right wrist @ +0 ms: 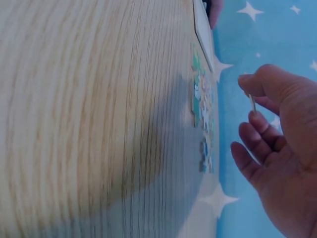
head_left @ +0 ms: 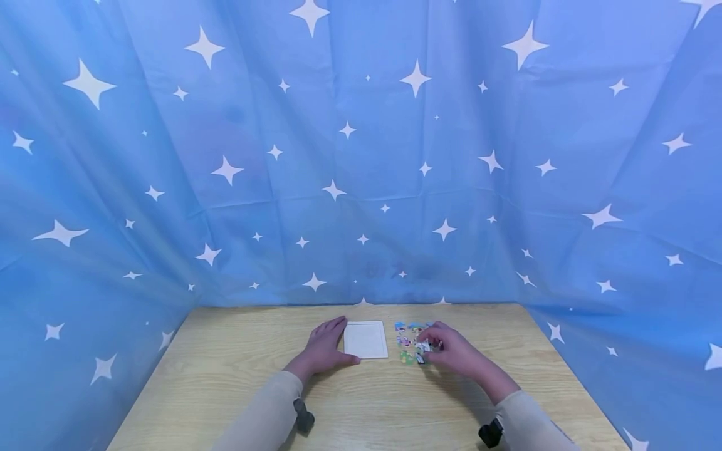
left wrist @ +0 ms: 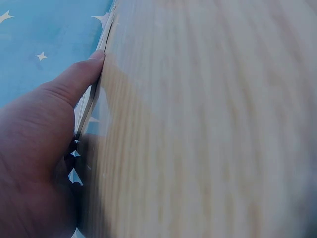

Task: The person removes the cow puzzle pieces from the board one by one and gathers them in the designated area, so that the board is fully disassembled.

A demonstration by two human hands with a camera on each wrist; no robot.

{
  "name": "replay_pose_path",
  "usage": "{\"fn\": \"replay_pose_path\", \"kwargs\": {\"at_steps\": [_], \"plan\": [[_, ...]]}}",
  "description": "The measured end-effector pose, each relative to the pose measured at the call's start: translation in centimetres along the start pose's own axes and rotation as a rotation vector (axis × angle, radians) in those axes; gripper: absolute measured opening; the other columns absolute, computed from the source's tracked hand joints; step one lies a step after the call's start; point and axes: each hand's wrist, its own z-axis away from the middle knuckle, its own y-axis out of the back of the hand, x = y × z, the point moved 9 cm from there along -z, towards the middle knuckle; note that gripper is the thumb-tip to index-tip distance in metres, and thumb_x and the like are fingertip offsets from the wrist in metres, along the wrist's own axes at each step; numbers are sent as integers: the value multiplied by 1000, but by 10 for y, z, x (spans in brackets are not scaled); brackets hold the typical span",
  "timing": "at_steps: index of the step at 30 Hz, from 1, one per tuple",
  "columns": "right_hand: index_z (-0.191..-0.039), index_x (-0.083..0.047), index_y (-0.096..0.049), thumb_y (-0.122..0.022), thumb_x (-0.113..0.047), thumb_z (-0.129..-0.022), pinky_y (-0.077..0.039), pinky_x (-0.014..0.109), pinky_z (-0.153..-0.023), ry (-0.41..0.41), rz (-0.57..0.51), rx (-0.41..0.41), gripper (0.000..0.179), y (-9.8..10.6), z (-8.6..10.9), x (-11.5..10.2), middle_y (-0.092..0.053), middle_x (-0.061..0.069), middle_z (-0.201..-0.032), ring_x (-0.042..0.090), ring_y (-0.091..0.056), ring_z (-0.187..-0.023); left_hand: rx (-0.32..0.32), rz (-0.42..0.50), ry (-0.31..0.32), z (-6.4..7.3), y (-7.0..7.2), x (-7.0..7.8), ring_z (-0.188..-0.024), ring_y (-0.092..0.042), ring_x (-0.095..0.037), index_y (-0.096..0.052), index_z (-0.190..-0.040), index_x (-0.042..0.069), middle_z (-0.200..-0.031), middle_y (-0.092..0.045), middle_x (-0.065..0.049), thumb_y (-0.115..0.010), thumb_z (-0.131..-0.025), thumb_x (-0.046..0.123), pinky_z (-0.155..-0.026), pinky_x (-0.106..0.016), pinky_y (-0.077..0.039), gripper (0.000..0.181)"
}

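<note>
A square white puzzle tray with a raised rim lies flat on the table. My left hand rests at its left side, fingers by the far left corner and thumb near the front edge. In the left wrist view the thumb lies straight along the tray's edge. To the right of the tray lie several colourful jigsaw pieces, loosely grouped. Above them, my right hand pinches a thin puzzle piece between thumb and index finger, seen edge-on in the right wrist view. Its other fingers are loosely bent.
The light wooden table ends at the back against a blue curtain with white stars, which also hangs at both sides. Dark wrist cameras sit on both sleeves.
</note>
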Motion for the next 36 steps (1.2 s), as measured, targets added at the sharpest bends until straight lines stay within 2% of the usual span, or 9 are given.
{"fn": "replay_pose_path", "kwargs": {"at_steps": [7,20,29,36], "plan": [[-123,-9,-76,-83,-8,-97,-51,30,-76,0,-2,-10,27,2,3,6,-58,6,-106,25,-54,-95,-4,-1,4,0,0,0,-162,-32,-43,-38,-170,1,-176,-37,-16,-88,-88,62,-131,-64,-23,115],[-127,-2,-75,-82,-4,-97,-51,31,-75,15,-15,-19,30,7,11,13,-55,10,-103,26,-52,-93,3,13,1,1,2,1,-162,-32,-44,-39,-169,-1,-176,-37,-17,-89,-87,61,-131,-65,-23,115],[-124,-4,-76,-82,-3,-97,-51,29,-72,-3,1,-40,28,8,16,20,-56,11,-105,27,-55,-93,-7,23,12,3,3,4,-163,-31,-43,-38,-170,0,-177,-37,-15,-89,-88,61,-132,-64,-23,114],[-127,-5,-77,-82,-7,-99,-50,29,-71,-59,18,-65,28,8,19,32,-58,8,-105,21,-53,-91,-12,26,8,4,5,7,-162,-31,-44,-38,-170,-1,-177,-36,-17,-89,-88,59,-131,-65,-22,113]]}}
